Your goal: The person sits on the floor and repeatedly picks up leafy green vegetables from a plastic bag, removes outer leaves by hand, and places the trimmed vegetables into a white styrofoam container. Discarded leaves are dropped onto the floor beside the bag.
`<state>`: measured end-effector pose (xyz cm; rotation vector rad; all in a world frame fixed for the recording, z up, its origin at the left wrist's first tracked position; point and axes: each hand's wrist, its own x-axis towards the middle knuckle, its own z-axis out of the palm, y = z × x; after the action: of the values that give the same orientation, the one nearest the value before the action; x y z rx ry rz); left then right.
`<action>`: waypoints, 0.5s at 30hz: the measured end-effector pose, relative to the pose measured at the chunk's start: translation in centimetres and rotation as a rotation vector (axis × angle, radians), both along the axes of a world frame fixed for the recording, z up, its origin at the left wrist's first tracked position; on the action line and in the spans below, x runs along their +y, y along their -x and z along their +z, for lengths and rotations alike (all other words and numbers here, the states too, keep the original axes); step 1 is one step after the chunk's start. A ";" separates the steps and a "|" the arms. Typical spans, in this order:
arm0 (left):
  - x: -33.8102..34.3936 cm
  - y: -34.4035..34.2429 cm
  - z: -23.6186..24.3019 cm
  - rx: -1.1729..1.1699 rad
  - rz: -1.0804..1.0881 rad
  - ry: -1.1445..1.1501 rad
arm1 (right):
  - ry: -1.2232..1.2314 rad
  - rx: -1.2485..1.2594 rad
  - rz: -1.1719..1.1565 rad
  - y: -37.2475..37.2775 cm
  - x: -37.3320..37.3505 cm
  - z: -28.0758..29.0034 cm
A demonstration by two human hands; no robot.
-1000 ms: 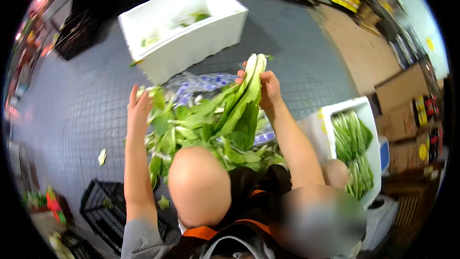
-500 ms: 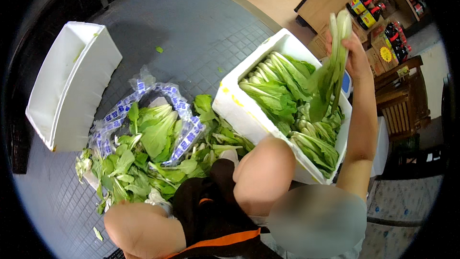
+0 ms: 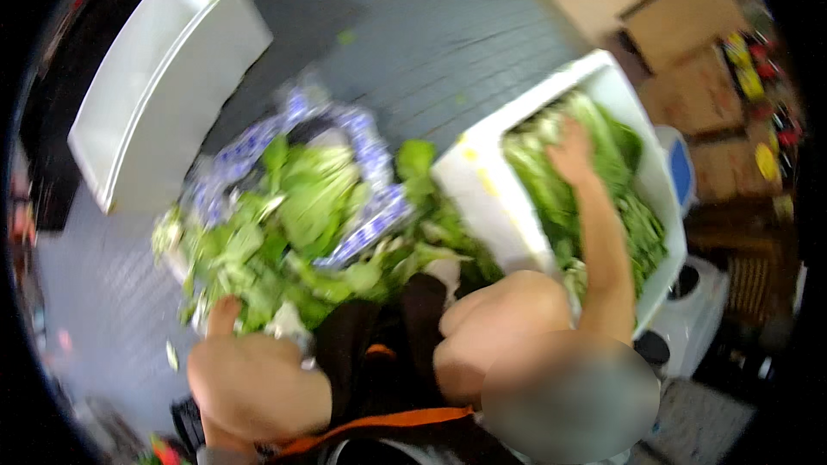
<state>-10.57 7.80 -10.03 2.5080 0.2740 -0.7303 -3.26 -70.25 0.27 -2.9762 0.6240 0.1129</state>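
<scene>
Empty white foam box (image 3: 164,77) sitting far left on the grey tiled floor (image 3: 448,43). Second white foam box (image 3: 491,189) filling with leafy greens (image 3: 620,207); right hand (image 3: 573,151) pressing flat on them, fingers spread, gripping nothing. Loose greens pile (image 3: 284,232) lying on blue-white printed plastic sheet (image 3: 370,164). Left hand (image 3: 226,317) touching the pile, grip unclear. Greens are probably light, limp, bruisable; best held by stalks. Brown cartons (image 3: 689,26) stacking upper right.

Left hand (image 3: 226,317) mostly hidden (behind the knee (image 3: 258,383)), its grip unclear
</scene>
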 end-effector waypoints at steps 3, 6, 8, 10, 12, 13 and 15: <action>-4.9 -3.8 2.6 -0.117 0.092 0.110 | 0.076 -0.399 0.080 0.9 -0.8 3.2; -8.8 -7.5 2.5 -0.131 0.067 0.197 | -0.049 -0.641 0.401 -2.9 7.3 9.2; -10.2 -8.8 1.0 -0.257 -0.142 0.194 | -0.427 -0.436 0.454 -5.5 14.3 9.4; -12.4 -10.5 1.0 -0.274 -0.513 0.076 | -0.753 -0.127 0.576 -7.9 21.4 7.3; -14.0 -11.5 -0.7 -0.220 -0.761 -0.095 | -0.951 0.203 0.467 -9.5 26.5 2.2; -14.0 -11.7 -1.6 -0.250 -0.738 -0.121 | -0.840 0.303 0.491 -10.4 28.4 -1.2; -12.2 -11.7 -3.4 -0.216 -0.686 -0.143 | -0.678 0.333 0.503 -11.6 31.7 -6.5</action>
<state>1.12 -4.42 -13.41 2.7946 -0.6640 -0.6888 8.37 -38.53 -6.25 -2.3777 -0.1504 0.7079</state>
